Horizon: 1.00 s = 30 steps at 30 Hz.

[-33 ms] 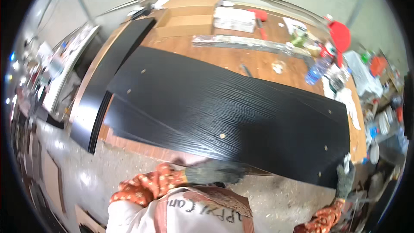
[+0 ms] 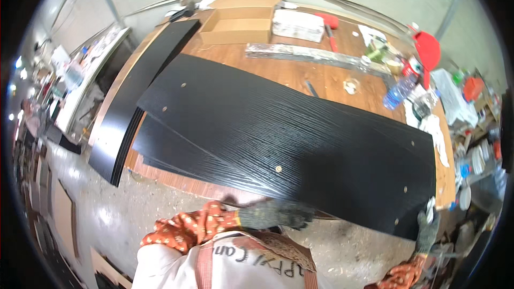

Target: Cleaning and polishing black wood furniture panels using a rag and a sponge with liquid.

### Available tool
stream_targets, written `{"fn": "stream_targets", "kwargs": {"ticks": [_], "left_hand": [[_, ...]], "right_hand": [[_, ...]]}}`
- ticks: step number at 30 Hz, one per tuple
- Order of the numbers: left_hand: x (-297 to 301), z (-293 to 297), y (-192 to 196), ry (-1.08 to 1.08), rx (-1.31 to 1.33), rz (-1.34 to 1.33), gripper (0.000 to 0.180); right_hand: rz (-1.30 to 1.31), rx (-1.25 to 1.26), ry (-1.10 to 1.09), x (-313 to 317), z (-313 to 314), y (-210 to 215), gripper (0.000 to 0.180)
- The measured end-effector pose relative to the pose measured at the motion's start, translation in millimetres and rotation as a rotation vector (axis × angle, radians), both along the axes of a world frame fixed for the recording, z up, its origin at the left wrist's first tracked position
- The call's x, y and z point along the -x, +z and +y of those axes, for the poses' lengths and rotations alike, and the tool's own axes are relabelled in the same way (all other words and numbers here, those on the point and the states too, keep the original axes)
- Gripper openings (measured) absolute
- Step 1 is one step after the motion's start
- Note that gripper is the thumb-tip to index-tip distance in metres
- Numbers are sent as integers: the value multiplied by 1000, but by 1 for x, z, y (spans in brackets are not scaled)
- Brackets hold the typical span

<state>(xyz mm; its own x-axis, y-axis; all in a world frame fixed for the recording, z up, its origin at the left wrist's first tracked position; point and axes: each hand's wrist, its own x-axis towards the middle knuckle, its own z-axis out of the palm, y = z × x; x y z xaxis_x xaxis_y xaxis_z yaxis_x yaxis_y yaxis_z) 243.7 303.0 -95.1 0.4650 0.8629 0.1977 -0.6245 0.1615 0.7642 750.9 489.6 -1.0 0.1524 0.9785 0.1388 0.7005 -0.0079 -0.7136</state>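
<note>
A long black wood-grain panel [image 2: 241, 112] with several small round brass-coloured fittings lies slantwise across the table. Beneath its left part, the edges of further black boards [image 2: 176, 168] stick out. My left hand [image 2: 276, 214], in a dark grey knit glove, is at the panel's near edge, fingers stretched toward the right; whether it touches the edge I cannot tell. At the panel's near right corner, my right hand [image 2: 426, 231], gloved alike, is closed round a small white wad [image 2: 430, 210], perhaps cloth or paper. Its fingertips are partly hidden.
More long black boards [image 2: 128, 101] are stacked along the table's left side. Toward the back are an open cardboard box [image 2: 235, 31], a white block-shaped pack [image 2: 297, 25], a red-headed mallet [image 2: 330, 21] and a long bar [image 2: 305, 53]. A plastic bottle [image 2: 399, 92] and clutter line the right.
The whole view has shifted slightly. My right hand with the white wad sits a little lower at the panel's corner; otherwise hardly anything differs.
</note>
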Motion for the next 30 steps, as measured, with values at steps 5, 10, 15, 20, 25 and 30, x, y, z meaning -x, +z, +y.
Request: {"fn": "stream_targets", "kwargs": {"ticks": [5,10,15,20,25,30], "left_hand": [[-11,5,106,-240,926,1036,92],[-26,-7,94,15,842,407,43],[-32,-17,81,14,783,81,31],[7,-57,77,195,756,41,30],[32,-64,60,239,654,125,28],[65,-87,10,324,269,627,31]], "right_hand": [[-315,68,185,-25,-67,-10,55],[285,-194,163,72,-84,35,49],[-138,-226,1046,286,-114,39,50],[-1360,-521,573,321,-57,52,26],[-540,-96,-165,91,-61,27,36],[-534,-432,-79,67,-154,14,32]]}}
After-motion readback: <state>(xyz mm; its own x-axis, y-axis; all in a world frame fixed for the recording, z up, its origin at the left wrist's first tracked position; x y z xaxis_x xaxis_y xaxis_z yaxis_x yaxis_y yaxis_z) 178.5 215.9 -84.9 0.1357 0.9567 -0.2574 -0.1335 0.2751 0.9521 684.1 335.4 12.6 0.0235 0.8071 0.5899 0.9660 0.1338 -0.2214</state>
